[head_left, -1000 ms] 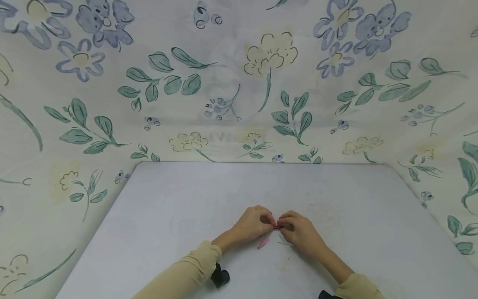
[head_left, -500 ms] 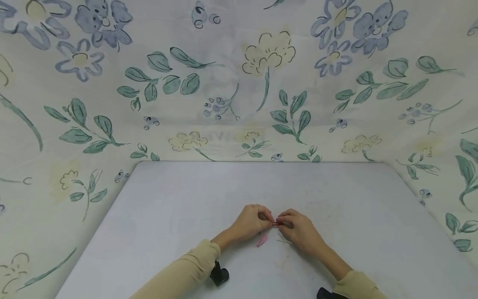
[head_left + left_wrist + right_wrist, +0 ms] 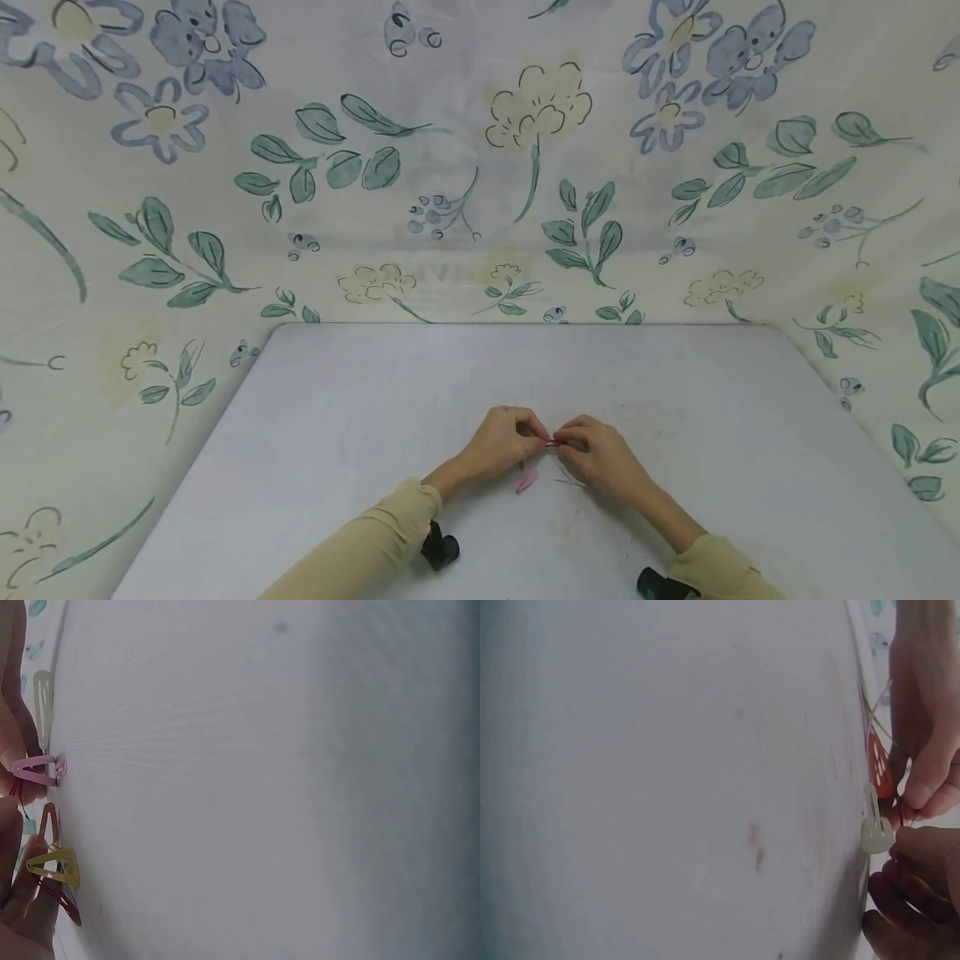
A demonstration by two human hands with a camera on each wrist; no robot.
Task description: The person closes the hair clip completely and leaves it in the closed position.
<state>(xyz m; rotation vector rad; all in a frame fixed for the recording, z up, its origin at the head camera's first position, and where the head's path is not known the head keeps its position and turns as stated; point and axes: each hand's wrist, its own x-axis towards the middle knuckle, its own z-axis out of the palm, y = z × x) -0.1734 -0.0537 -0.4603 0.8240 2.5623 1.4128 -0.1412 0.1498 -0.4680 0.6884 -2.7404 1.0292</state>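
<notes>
Both hands meet above the white table. The left hand [image 3: 506, 437] and the right hand [image 3: 603, 458] pinch opposite ends of a small red hair clip [image 3: 553, 443], mostly covered by the fingertips. Just below the left fingers lies a pink snap hair clip [image 3: 527, 481]. A cream hair clip [image 3: 570, 477] lies under the right hand. In the left wrist view, a yellow snap clip [image 3: 56, 866], an orange-red clip [image 3: 49, 823] and a dark red clip [image 3: 69, 909] show close beside the left fingers.
The white tabletop [image 3: 375, 383] has rounded far corners and a few faint stains. Floral cloth [image 3: 450, 192] hangs behind and at both sides. A black wrist camera [image 3: 440, 547] sits at the left sleeve, another black camera [image 3: 663, 585] at the right sleeve.
Both hands have moved slightly away from the body, still pinching the red hair clip. A bit of yellow has come into sight below the left hand.
</notes>
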